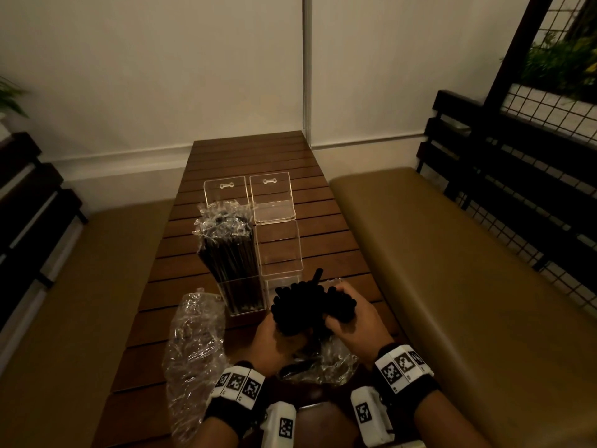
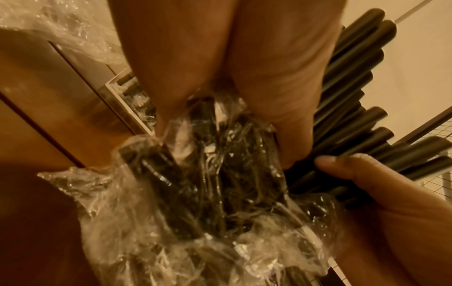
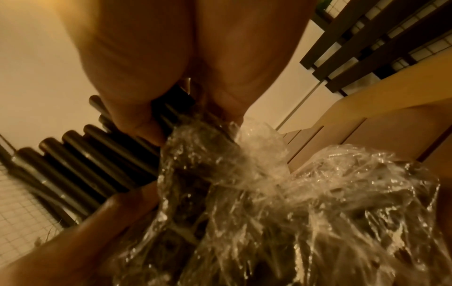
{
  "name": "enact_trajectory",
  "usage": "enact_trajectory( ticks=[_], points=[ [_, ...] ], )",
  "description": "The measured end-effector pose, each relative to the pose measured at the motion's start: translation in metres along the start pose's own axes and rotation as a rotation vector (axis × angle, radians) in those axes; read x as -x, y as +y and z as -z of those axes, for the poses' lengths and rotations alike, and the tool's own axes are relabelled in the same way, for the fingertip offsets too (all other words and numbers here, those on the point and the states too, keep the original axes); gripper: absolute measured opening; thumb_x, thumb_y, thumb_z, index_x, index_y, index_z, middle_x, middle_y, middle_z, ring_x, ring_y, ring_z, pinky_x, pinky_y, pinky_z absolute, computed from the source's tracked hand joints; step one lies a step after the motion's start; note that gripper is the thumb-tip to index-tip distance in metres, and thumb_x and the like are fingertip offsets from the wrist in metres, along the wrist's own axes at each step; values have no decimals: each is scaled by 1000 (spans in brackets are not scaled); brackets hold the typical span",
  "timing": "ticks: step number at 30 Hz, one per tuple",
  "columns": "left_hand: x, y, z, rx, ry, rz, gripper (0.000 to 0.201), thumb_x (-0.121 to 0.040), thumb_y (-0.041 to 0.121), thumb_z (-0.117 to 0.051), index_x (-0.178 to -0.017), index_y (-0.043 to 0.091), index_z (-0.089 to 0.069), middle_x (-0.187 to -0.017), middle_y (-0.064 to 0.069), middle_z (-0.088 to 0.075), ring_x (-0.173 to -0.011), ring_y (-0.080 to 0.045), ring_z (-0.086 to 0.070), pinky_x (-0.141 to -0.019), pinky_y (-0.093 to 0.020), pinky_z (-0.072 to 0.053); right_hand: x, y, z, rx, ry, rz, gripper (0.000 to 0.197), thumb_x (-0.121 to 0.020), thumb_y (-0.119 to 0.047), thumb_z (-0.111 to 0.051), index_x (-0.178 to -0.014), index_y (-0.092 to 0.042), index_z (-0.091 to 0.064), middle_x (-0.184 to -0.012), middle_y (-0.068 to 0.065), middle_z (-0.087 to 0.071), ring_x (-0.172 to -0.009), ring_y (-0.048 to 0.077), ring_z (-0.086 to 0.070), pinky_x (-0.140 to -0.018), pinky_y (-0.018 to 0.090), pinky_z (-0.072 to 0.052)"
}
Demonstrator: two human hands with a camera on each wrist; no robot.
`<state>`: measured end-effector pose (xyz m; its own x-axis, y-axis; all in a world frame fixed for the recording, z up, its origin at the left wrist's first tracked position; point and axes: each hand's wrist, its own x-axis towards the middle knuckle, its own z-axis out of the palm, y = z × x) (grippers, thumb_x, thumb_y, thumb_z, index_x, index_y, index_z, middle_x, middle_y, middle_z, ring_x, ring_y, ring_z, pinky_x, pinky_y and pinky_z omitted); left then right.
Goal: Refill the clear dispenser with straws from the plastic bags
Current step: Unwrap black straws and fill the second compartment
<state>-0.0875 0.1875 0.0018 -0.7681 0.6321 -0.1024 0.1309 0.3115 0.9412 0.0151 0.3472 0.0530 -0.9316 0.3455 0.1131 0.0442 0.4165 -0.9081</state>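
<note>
While empty bag (image 1: 193,344) lies at left, our left hand (image 1: 277,339) grips wrapped base of straws (image 1: 310,307), right hand (image 1: 352,328) clamps bare tops; we should strip wrap (image 1: 326,367) evenly, then lower bundle into empty dispenser (image 1: 281,250) just beyond.

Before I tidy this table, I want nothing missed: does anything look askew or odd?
One black straw pokes up above the bundle both hands hold. A crumpled empty bag lies at the left. The left compartment's straws lean, still wrapped in plastic.
</note>
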Motion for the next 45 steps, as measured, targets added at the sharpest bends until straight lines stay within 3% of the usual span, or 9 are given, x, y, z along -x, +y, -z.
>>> enact_trajectory(
  ticks=[3, 10, 14, 18, 23, 28, 34, 42, 45],
  points=[
    [-2, -7, -1, 5, 31, 8, 32, -82, 10, -73, -103, 31, -60, -101, 10, -69, -98, -7, -68, -84, -25, -56, 0, 4, 3, -20, 35, -23, 13, -86, -22, -67, -84, -16, -56, -80, 3, -60, -76, 21, -58, -73, 40, -50],
    [-1, -2, -4, 45, 40, -23, 57, -57, 54, -64, -106, 25, -62, -105, 2, -69, -99, -15, -67, -90, -38, -57, -2, 3, 2, -65, 90, 22, 32, -88, -9, -64, -74, -36, -53, -74, -11, -58, -70, 8, -55, -69, 23, -46],
    [2, 2, -3, 97, 33, -38, 56, -59, 49, -65, -108, 24, -62, -106, 2, -69, -100, -16, -67, -90, -35, -56, -1, -1, 5, -127, 112, -9, 37, -90, -14, -65, -73, -46, -58, -74, -18, -62, -72, 2, -58, -73, 24, -47],
    [3, 6, -1, 37, 33, -51, 32, -66, 36, -65, -98, 36, -57, -100, 7, -66, -98, -18, -66, -89, -39, -56, -2, -4, 6, -122, 118, 3, 30, -89, -15, -64, -81, -44, -61, -82, -15, -66, -81, 8, -63, -77, 29, -52],
    [4, 4, 1, 42, 14, -67, 34, -67, 40, -65, -101, 36, -58, -104, 5, -67, -101, -17, -66, -93, -42, -55, -1, -7, 5, -112, 124, 13, 34, -87, -14, -67, -95, -48, -64, -102, -7, -67, -99, 7, -64, -87, 27, -53],
    [9, 1, 6, 92, 28, -83, 49, -63, 50, -64, -108, 33, -56, -112, 4, -66, -106, -13, -64, -94, -33, -53, 1, -10, 8, -156, 165, 8, 16, -88, -18, -71, -98, -29, -68, -94, -10, -71, -92, 5, -67, -81, 23, -54],
    [6, -3, 5, 44, 44, -65, 44, -74, 37, -72, -115, 22, -61, -111, 3, -68, -103, -9, -66, -94, -37, -55, 3, -6, 8, -152, 150, -69, 10, -89, -18, -66, -92, -26, -70, -92, -4, -72, -91, 14, -69, -86, 44, -57],
    [2, -9, 4, 3, 35, -28, 36, -83, 22, -71, -118, 19, -60, -112, 4, -67, -104, -9, -65, -95, -34, -54, 1, -12, 13, -104, 142, 6, 9, -91, -16, -66, -85, -22, -63, -84, -5, -66, -84, 12, -64, -78, 30, -55],
    [4, -6, 4, 11, 31, -27, 42, -77, 35, -69, -116, 21, -60, -112, 6, -66, -104, -9, -66, -91, -28, -54, 0, -19, 17, -132, 177, 18, 6, -92, -16, -65, -87, -16, -61, -83, -5, -64, -81, 8, -63, -73, 17, -51]
  ],
)
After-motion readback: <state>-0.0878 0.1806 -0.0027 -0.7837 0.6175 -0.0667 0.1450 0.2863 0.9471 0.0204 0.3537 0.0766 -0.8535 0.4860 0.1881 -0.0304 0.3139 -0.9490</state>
